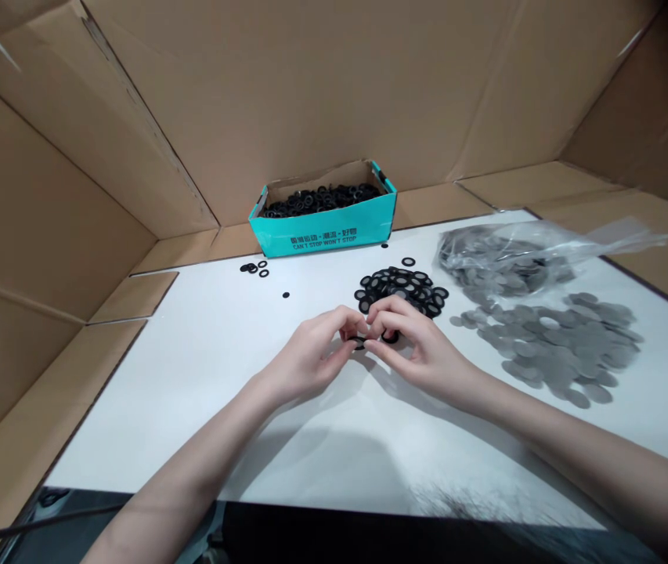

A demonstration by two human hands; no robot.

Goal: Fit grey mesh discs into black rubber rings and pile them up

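Between my fingertips, just above the white tabletop, is a black ring (359,343) with a greyish middle. My left hand (313,352) pinches its left side between thumb and fingers. Thumb and fingers of my right hand (419,345) close on the ring's right edge; the exact contact is partly hidden. Another black ring (391,338) lies partly behind the right fingers. Just beyond both hands is a heap of black rings with grey centres (401,283), partly covered by my right hand. Flat grey discs (562,345) are spread in a pile right of that hand.
A turquoise box (325,233) full of black rings stands at the back. Behind the discs lies a clear plastic bag (503,258) containing more grey discs. Several loose rings (263,273) lie back left. Cardboard walls (334,94) enclose the white tabletop (193,376).
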